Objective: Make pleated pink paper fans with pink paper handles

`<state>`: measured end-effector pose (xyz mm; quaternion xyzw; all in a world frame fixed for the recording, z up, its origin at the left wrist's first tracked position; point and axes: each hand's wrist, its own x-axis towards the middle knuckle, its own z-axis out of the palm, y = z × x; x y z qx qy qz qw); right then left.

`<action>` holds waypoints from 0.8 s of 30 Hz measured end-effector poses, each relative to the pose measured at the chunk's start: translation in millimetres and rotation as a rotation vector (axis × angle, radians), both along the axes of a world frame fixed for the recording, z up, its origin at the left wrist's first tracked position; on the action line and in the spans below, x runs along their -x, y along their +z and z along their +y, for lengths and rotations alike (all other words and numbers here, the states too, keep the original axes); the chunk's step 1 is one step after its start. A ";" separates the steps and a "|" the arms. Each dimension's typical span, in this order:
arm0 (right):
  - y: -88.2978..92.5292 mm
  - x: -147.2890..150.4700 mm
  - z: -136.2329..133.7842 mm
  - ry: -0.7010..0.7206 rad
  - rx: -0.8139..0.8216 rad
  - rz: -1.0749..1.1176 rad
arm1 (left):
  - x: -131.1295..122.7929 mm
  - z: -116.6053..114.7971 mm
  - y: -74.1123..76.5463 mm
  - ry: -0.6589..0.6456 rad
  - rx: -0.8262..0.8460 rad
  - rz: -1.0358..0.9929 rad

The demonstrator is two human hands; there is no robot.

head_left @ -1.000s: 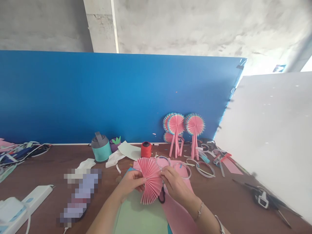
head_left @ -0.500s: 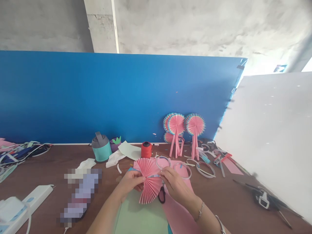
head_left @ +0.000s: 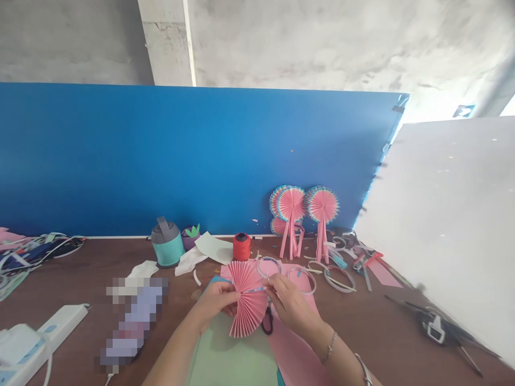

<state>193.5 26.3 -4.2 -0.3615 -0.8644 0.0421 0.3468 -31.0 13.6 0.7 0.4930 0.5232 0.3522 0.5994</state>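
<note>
A pink pleated paper fan, spread into a rounded shape, is held up over the papers. My left hand pinches it near its middle, thumb in front and the other fingers behind. A narrow bluish-white strip runs from the middle of the fan toward its right side. On the right, my right hand has its fingertips closed at the outer end of this strip. Scissors with a black handle lie partly hidden behind the fan. Underneath are a pale green sheet and pink paper.
Finished pink paper fans lean on the blue panel. A red thread spool, a teal cup and several tape rolls stand or lie behind my hands. A power strip is at the left.
Almost nothing differs. The fan's middle and the strip have shifted very slightly, and both hands keep their grip.
</note>
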 end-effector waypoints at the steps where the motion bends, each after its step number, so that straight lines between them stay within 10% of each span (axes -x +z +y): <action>1: -0.3 0.0 0.1 -0.001 -0.008 0.002 | 0.0 0.4 -0.1 0.004 0.004 -0.002; 24: 4.1 0.2 0.5 0.033 -0.090 0.019 | -2.5 -4.7 6.5 -0.038 -0.023 -0.021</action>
